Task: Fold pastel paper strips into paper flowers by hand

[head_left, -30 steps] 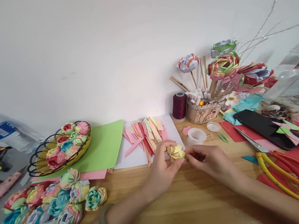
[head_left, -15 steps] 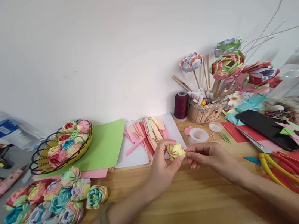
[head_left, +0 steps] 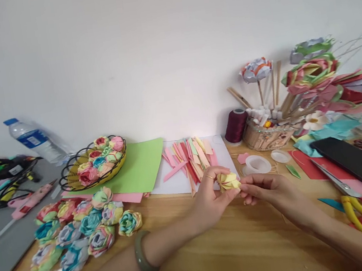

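Observation:
A small yellow folded-paper flower (head_left: 228,181) is held above the wooden table by my left hand (head_left: 210,199), its thumb below and fingers curled over the top. My right hand (head_left: 265,191) pinches at the flower's right edge with thumb and forefinger; whether it grips a petal or something thinner, I cannot make out. Just behind the hands, a pile of coloured paper strips (head_left: 190,159) lies on a white sheet (head_left: 222,145). Beyond my right hand sit a round translucent tub (head_left: 257,164) and its lid (head_left: 279,156).
Several finished paper flowers (head_left: 92,225) lie at left, near a yellow basket (head_left: 71,178) on green paper (head_left: 146,159). A glue gun (head_left: 32,202) and bottle (head_left: 35,140) are far left. At right are scissors (head_left: 335,179), a phone (head_left: 357,162), a thread spool (head_left: 235,127) and a flower-filled container (head_left: 266,135).
My view has turned left, so everything appears farther right. Both hands keep their hold around the yellow paper flower, with only a slight shift.

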The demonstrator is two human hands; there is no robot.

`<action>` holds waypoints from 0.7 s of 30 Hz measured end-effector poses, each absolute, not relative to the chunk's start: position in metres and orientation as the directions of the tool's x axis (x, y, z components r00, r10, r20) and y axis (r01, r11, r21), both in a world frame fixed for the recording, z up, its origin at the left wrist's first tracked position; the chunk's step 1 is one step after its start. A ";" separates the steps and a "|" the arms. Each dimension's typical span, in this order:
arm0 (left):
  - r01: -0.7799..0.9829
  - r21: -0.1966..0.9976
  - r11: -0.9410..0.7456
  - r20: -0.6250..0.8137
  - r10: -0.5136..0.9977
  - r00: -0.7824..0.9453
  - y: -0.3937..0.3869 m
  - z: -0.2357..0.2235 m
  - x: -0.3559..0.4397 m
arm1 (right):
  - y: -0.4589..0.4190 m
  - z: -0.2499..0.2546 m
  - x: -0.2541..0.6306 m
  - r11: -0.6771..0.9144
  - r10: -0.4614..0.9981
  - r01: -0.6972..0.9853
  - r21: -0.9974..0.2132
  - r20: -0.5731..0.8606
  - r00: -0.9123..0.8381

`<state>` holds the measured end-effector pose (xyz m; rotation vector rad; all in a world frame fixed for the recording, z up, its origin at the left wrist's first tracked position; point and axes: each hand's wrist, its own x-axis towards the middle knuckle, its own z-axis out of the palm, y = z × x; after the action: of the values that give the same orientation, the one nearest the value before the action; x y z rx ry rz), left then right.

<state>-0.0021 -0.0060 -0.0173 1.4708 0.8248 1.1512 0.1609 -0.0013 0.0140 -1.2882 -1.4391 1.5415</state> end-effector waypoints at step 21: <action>-0.132 0.980 -0.151 0.189 0.912 0.363 -0.003 -0.019 -0.004 | 0.002 0.019 0.165 -0.233 0.903 0.192 -0.953 -0.286 -0.321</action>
<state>-0.0039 -0.0027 -0.0188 1.4150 0.7622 1.0860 0.1648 0.0019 0.0186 -1.3382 -1.4499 1.6054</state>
